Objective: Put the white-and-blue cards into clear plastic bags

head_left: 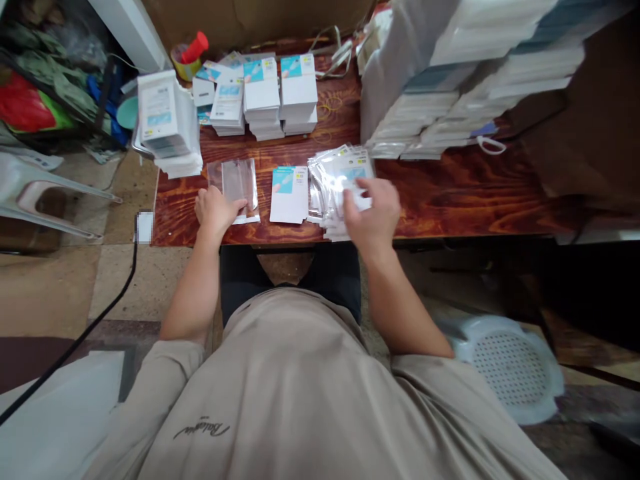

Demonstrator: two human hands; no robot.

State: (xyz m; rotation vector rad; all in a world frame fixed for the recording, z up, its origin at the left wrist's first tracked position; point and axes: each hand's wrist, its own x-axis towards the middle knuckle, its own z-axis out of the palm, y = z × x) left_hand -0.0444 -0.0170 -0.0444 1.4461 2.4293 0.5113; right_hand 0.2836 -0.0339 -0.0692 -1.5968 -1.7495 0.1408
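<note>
My left hand (219, 208) rests at the left side of a small pile of clear plastic bags (239, 180). Its thumb stretches across the bags, apart from the fingers. Right of the bags lies a short stack of printed cards (290, 197), white with a blue picture at the top. Beside that spreads an overlapping heap of cards in clear bags (334, 190). Over the heap's right side is my right hand (375, 213), thumb and fingers apart, slightly blurred. Whether its fingertips press on the top bag is hard to see.
Taller card stacks (263, 97) stand at the table's back, near a tape roll (186, 67) and a red object (195, 47). A bagged-card stack (167, 123) is at the left corner. High piles of packs (450, 87) rise at right. A plastic stool (515, 367) stands below.
</note>
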